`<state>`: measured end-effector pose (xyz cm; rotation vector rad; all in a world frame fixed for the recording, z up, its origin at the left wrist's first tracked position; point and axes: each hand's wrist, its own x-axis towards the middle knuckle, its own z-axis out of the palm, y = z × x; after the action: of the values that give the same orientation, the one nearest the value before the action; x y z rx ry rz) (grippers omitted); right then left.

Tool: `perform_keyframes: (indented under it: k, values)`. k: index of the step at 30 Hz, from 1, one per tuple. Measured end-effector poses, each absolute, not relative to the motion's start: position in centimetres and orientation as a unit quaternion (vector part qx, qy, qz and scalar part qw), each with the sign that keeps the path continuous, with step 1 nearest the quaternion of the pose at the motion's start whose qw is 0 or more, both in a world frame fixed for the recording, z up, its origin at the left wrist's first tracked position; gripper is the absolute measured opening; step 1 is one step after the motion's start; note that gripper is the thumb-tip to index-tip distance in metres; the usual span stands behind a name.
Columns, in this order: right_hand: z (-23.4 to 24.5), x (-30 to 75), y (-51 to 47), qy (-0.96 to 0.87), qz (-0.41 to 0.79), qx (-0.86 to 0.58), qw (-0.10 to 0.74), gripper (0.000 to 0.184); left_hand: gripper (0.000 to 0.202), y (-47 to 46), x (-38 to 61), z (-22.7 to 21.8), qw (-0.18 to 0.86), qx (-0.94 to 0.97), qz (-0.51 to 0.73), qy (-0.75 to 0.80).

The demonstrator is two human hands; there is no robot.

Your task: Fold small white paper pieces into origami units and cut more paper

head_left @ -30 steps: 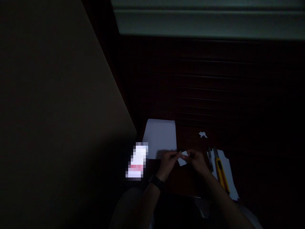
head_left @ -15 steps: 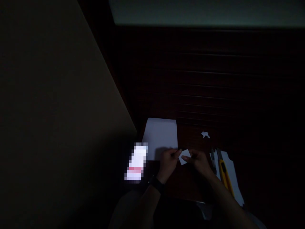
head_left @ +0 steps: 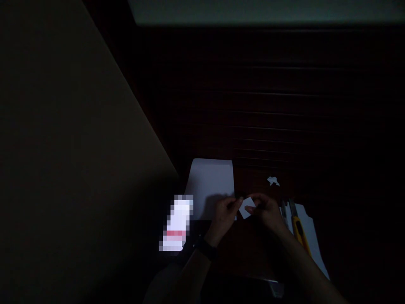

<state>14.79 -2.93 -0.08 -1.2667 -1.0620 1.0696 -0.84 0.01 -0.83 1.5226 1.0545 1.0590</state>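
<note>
The scene is very dark. My left hand (head_left: 224, 214) and my right hand (head_left: 268, 211) meet over a dark wooden table (head_left: 253, 245), and both pinch a small white piece of paper (head_left: 247, 207) between their fingertips. A dark watch sits on my left wrist. Just behind my left hand lies a white sheet of paper (head_left: 210, 181).
A lit phone (head_left: 177, 223) lies left of my left hand. By my right forearm, a yellow utility knife (head_left: 299, 230) and a dark pen (head_left: 284, 209) rest on another white sheet (head_left: 311, 236). A small paper scrap (head_left: 272, 181) lies farther back. A pale wall fills the left.
Both hands have stayed together on the small paper, turning it slightly. The view has shifted a little, so the hands and table items sit slightly differently in frame.
</note>
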Motion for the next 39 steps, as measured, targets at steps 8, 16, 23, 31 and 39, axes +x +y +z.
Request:
perform_keyframes:
  k: [8, 16, 23, 31, 39]
  values:
    - [1.2, 15.2, -3.3, -0.453, 0.491, -0.532, 0.520, 0.043, 0.029, 0.0, -0.9, -0.2, 0.542, 0.550, 0.458, 0.440]
    - [1.6, 14.8, -3.6, -0.488, 0.488, -0.506, 0.517, 0.050, 0.025, 0.0, -0.9, 0.1, 0.587, 0.506, 0.482, 0.408]
    - [2.4, 14.6, -3.9, -0.501, 0.489, -0.510, 0.500, 0.056, 0.027, 0.0, -1.0, 0.5, 0.616, 0.472, 0.478, 0.412]
    - [1.7, 14.6, -4.0, -0.528, 0.506, -0.484, 0.481, 0.044, 0.027, -0.3, -1.2, 0.6, 0.653, 0.412, 0.507, 0.382]
    - [1.4, 14.9, -3.5, -0.519, 0.375, -0.566, 0.519, 0.031, 0.052, -0.2, -1.3, 1.5, 0.605, 0.482, 0.499, 0.391]
